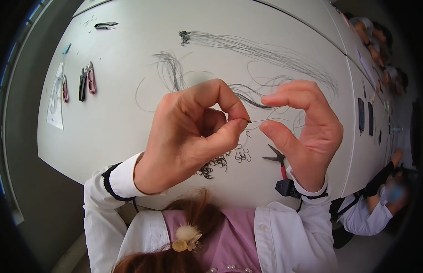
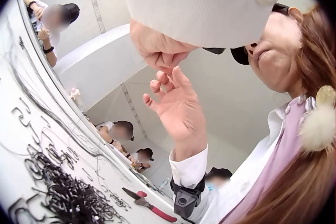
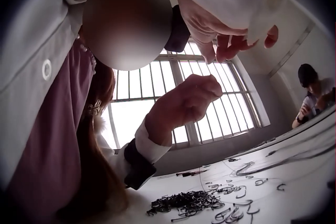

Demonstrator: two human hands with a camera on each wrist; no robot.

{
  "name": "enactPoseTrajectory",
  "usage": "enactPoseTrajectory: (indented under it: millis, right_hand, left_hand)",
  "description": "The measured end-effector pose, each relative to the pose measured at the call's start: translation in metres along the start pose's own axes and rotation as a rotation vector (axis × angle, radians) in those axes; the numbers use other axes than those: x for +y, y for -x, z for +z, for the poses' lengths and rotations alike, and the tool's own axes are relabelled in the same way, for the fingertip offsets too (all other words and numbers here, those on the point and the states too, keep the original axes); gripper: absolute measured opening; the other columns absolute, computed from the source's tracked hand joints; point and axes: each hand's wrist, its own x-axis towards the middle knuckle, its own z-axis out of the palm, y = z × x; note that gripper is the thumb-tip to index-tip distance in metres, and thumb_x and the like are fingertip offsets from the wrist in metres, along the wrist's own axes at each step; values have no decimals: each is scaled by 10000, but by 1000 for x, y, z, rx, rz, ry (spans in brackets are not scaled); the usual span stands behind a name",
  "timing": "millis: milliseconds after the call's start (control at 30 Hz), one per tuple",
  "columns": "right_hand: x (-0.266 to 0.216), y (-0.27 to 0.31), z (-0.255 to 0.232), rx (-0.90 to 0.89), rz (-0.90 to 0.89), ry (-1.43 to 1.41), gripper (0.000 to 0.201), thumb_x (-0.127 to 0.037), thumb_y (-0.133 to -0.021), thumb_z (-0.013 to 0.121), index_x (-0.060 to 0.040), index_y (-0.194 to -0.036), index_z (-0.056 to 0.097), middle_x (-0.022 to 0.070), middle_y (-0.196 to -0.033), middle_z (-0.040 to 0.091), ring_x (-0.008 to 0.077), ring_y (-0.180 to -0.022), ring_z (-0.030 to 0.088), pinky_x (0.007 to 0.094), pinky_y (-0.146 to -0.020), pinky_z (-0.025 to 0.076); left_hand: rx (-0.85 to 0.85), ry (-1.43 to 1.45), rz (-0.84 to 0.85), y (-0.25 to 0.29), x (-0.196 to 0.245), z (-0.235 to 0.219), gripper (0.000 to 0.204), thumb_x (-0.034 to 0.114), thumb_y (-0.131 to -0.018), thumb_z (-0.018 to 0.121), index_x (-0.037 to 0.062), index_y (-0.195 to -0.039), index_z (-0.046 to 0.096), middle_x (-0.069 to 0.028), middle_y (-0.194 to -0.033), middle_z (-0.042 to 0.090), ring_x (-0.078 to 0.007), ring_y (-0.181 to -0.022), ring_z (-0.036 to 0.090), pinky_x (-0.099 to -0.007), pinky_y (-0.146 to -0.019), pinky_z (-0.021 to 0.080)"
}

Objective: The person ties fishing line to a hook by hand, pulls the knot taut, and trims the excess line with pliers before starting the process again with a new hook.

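Line (image 1: 266, 120) pinched (hooks (image 3: 186, 203) nearby).

Glaring barred window (image 3: 139, 121), dim right-wrist foreground, dark corners and fisheye bending throughout

A thin line (image 1: 254, 121) runs into the narrow gap between the left hand (image 1: 188, 132) and right hand (image 1: 311, 129). Below, a pile of hooks (image 2: 65, 192) and, nearer the right hand, pliers (image 2: 143, 202) obstruct low passage over the tabletop (image 1: 109, 132); bundled strands (image 1: 229, 43) bar the far side. Left of the left hand lies an open lane, bounded by snips (image 1: 82, 85).
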Motion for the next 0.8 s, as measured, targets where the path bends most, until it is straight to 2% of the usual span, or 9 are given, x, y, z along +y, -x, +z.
enactPoseTrajectory:
  millis: [33,67,133,200,267,433,633,700,800]
  right_hand:
    - [-3,0,-1,103,-122,138,212,-50,-601,756,-38,-793,665,42,-777,564,183,-771,466,307,-726,388]
    - [-7,2,-5,101,-125,137,212,-50,-601,756,-38,-793,665,42,-777,564,183,-771,466,307,-726,388]
    - [-14,8,-13,-41,-257,435,281,-84,-553,787,-43,-808,675,40,-773,554,208,-773,470,319,-701,387]
    - [-9,6,-4,-43,-270,437,330,-107,-527,811,-41,-821,678,39,-787,565,205,-761,475,310,-679,387]
    - [-1,6,6,-82,-130,259,351,-133,-515,830,-49,-821,681,33,-799,578,190,-751,477,293,-663,391]
    - [7,8,15,-73,-51,56,248,-140,-598,814,-64,-795,684,14,-779,617,174,-707,496,273,-610,410]
    - [14,4,7,-138,119,-251,87,-35,-726,719,-41,-777,649,26,-798,626,140,-742,538,250,-721,411]
    - [19,1,6,-239,294,-682,24,-29,-819,639,-25,-829,617,44,-829,621,115,-797,552,255,-781,420]
    - [19,1,8,-216,404,-866,44,-57,-879,584,-18,-898,580,54,-848,604,105,-810,550,265,-806,434]
  left_hand:
    - [3,1,1,0,1,1,38,-16,-809,578,-3,-810,543,-29,-785,567,-24,-643,480,-161,-550,380]
    - [21,42,1,0,2,1,43,-6,-811,583,0,-812,540,-28,-781,566,-18,-630,476,-157,-537,373]
    - [39,83,3,0,3,2,51,3,-813,589,2,-813,538,-26,-777,566,-12,-617,472,-154,-524,366]
    - [40,198,19,1,4,2,58,11,-820,589,3,-819,532,-21,-774,565,-4,-602,469,-147,-508,355]
    - [29,194,24,1,3,1,61,10,-821,590,4,-822,529,-22,-780,564,-5,-604,469,-145,-504,352]
    - [38,161,46,2,-2,3,61,0,-818,589,3,-821,528,-33,-802,560,-12,-601,466,-146,-500,353]
    - [29,120,62,3,1,1,63,-15,-804,605,-5,-813,543,-51,-814,563,-31,-648,482,-158,-532,377]
    - [26,79,108,4,-1,1,59,-22,-797,610,-12,-804,552,-56,-815,568,-41,-671,483,-167,-554,381]
    - [10,86,117,5,0,2,63,-26,-788,620,-14,-788,558,-58,-810,569,-49,-670,481,-175,-572,379]
